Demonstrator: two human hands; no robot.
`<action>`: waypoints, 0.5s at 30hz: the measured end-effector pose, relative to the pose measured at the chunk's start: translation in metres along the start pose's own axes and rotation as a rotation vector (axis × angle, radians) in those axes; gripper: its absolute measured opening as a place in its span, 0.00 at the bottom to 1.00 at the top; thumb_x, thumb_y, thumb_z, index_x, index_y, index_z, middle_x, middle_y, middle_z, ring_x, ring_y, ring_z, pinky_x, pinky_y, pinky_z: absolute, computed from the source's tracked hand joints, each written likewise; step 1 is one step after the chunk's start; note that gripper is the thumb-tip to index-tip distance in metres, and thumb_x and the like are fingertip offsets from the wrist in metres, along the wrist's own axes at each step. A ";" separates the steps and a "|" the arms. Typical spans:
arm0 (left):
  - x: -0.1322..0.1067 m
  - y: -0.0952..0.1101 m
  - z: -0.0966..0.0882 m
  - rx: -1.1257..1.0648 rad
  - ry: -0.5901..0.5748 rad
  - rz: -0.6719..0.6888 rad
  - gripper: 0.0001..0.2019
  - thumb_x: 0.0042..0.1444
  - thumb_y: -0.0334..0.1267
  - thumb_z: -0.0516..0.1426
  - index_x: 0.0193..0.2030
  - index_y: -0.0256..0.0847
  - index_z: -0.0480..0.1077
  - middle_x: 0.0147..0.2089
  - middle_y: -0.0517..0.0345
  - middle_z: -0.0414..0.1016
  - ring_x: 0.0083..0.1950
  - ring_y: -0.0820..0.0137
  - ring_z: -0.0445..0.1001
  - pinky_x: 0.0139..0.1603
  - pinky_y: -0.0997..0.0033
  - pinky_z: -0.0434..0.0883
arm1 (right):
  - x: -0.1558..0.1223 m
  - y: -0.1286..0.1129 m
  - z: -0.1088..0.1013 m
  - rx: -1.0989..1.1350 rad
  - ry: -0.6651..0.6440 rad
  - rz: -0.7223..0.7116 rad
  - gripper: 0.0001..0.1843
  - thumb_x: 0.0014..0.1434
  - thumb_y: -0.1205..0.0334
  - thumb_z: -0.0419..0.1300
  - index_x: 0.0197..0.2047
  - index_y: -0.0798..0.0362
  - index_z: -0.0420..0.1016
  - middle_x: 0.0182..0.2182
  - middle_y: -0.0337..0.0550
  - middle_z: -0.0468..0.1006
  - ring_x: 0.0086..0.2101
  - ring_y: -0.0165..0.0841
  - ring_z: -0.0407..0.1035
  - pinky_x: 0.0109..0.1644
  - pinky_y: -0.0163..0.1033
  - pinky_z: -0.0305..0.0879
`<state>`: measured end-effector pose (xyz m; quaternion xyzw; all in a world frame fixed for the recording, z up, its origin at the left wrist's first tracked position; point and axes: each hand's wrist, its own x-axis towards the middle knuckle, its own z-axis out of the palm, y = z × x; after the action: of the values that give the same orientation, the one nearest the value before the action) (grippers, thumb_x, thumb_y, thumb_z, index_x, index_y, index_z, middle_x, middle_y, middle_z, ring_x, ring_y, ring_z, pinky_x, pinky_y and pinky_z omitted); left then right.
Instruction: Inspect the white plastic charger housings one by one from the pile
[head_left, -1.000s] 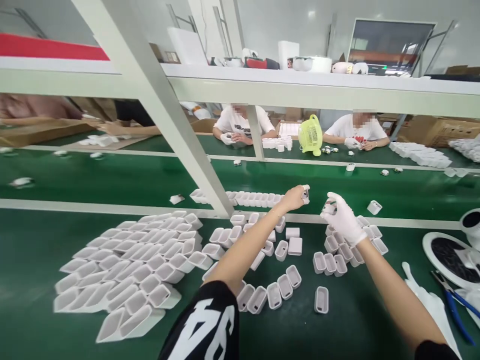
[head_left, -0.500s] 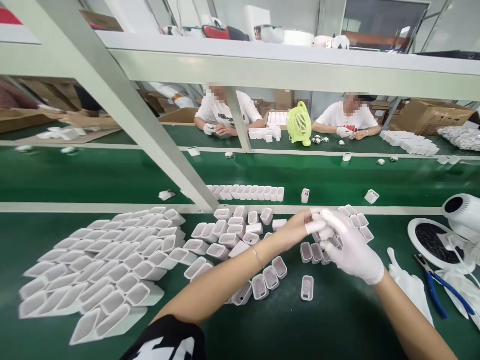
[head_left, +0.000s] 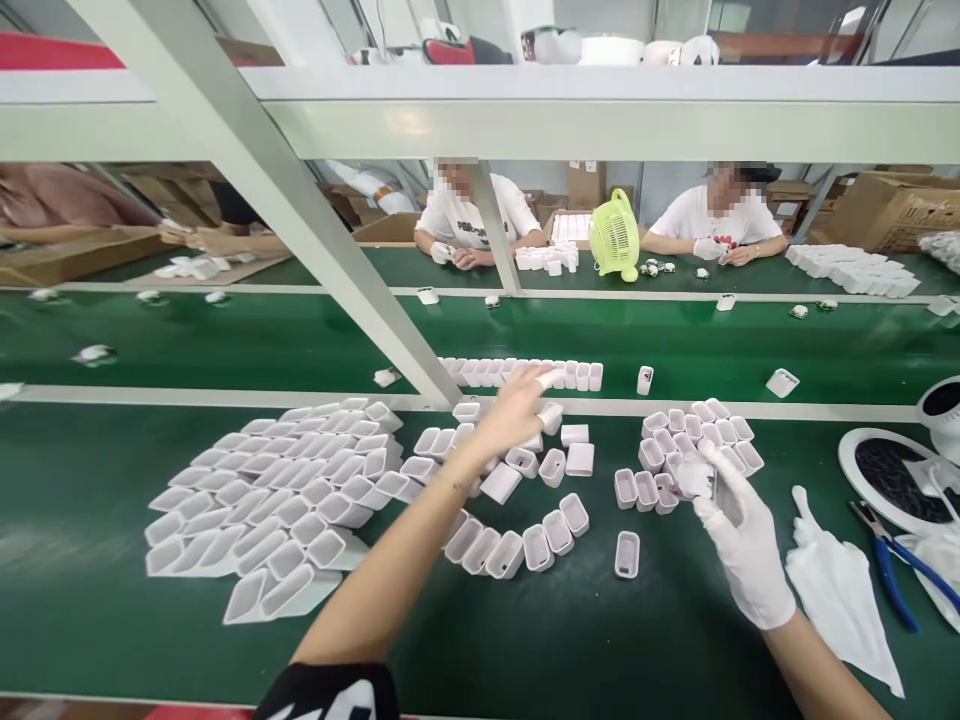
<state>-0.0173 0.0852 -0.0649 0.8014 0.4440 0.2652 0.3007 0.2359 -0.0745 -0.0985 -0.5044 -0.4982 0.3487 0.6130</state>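
Note:
My left hand (head_left: 517,405), bare except for white finger covers, reaches out over a loose group of small white plastic cases. Its fingers are stretched apart near a tilted case (head_left: 552,416); motion blurs the fingertips, and I see nothing gripped. My right hand (head_left: 739,535) wears a white glove and pinches a small white plastic part (head_left: 696,477) between thumb and fingers. The part's far side is hard to make out. Beyond it stands a cluster of open cases (head_left: 664,440). A single open case (head_left: 627,555) stands on the green table to the left of my right hand.
Tall white housings (head_left: 285,490) fill the left. A row of cases (head_left: 585,376) stands at the back on the green belt. At right lie a white glove (head_left: 840,580), blue-handled pliers (head_left: 889,570) and a white round-based device (head_left: 862,470). A slanted post (head_left: 330,230) crosses the view.
My hands were together over the right cluster; now they are apart. My left hand has moved left and away to the loose cases. My right hand keeps the white part. The view has shifted.

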 end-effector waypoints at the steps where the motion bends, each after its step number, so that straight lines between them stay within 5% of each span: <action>1: 0.009 -0.015 -0.011 0.068 -0.014 -0.022 0.20 0.49 0.30 0.57 0.51 0.38 0.70 0.65 0.44 0.64 0.70 0.49 0.53 0.69 0.38 0.45 | 0.001 -0.002 0.000 0.044 0.000 0.053 0.23 0.59 0.53 0.64 0.57 0.44 0.69 0.56 0.47 0.73 0.57 0.46 0.67 0.60 0.56 0.65; 4: 0.023 -0.047 -0.022 0.231 -0.083 -0.078 0.10 0.37 0.23 0.57 0.29 0.36 0.71 0.64 0.41 0.65 0.69 0.41 0.52 0.67 0.30 0.42 | 0.004 -0.001 0.002 0.135 -0.027 0.139 0.23 0.55 0.52 0.67 0.52 0.46 0.72 0.53 0.48 0.76 0.55 0.46 0.69 0.58 0.55 0.67; 7: 0.026 -0.059 -0.011 0.324 -0.119 -0.067 0.08 0.35 0.21 0.55 0.23 0.37 0.66 0.64 0.41 0.65 0.70 0.42 0.51 0.68 0.36 0.47 | 0.007 0.001 0.008 0.177 -0.067 0.165 0.23 0.52 0.51 0.69 0.51 0.47 0.73 0.50 0.48 0.78 0.53 0.47 0.71 0.57 0.56 0.67; 11: 0.019 -0.043 0.001 0.349 -0.125 -0.019 0.13 0.42 0.25 0.56 0.37 0.37 0.70 0.56 0.41 0.71 0.63 0.50 0.65 0.62 0.53 0.64 | 0.015 -0.005 0.015 0.186 -0.112 0.123 0.22 0.55 0.50 0.67 0.52 0.45 0.72 0.46 0.46 0.79 0.47 0.43 0.74 0.53 0.53 0.71; 15: -0.003 0.004 0.002 0.320 -0.144 0.064 0.19 0.51 0.35 0.57 0.52 0.38 0.66 0.45 0.49 0.76 0.45 0.59 0.76 0.46 0.62 0.73 | 0.022 -0.016 0.024 0.194 -0.163 0.006 0.19 0.56 0.52 0.67 0.50 0.46 0.74 0.43 0.45 0.79 0.43 0.39 0.75 0.50 0.48 0.73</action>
<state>-0.0157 0.0806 -0.0639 0.8698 0.4319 0.1424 0.1917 0.2171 -0.0519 -0.0772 -0.4143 -0.5088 0.4369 0.6153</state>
